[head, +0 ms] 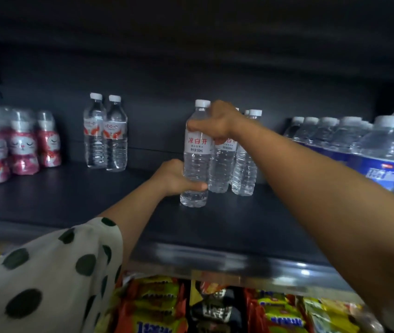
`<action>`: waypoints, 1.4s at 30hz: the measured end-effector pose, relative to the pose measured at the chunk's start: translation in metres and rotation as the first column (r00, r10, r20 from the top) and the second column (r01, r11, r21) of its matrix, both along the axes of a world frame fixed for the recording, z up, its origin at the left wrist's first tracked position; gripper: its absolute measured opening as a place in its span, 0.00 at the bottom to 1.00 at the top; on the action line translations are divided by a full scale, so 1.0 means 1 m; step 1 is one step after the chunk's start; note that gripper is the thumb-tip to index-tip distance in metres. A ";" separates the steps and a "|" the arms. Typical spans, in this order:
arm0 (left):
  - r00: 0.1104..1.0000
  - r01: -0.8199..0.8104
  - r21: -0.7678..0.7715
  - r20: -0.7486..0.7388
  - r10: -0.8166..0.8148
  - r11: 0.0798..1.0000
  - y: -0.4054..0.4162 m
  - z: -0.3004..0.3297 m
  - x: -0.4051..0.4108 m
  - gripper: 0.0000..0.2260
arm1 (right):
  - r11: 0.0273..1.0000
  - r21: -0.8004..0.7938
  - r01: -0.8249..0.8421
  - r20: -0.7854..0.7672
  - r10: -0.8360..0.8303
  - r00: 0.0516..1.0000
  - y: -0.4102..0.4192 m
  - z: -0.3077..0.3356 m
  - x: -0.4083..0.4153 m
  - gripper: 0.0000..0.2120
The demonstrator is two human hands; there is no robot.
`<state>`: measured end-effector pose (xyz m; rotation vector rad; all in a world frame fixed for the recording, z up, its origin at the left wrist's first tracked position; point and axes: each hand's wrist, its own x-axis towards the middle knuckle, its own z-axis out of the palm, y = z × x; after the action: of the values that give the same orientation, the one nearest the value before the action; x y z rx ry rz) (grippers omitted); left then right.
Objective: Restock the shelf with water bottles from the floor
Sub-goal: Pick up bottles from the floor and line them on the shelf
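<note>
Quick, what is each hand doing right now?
Left hand: grips the lower body of the front water bottle, which stands upright on the shelf.
Right hand: grips the same bottle's shoulder, just below the cap.

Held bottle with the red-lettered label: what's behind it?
Behind the held bottle, more clear bottles stand on the dark shelf. The right hand and the bottle cover part of the row, so the count is unclear.
</note>
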<state>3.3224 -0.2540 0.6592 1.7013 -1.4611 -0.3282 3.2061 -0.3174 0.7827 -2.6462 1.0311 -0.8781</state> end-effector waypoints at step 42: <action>0.959 -0.202 0.104 0.224 0.175 0.974 0.013 0.005 0.005 0.28 | 0.985 0.046 0.164 -0.134 -0.157 0.978 0.012 -0.041 -0.030 0.19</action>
<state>3.3271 -0.2412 0.6643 2.0128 -1.4393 -0.1386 3.1757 -0.3054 0.7413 -2.6313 1.2968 -0.7007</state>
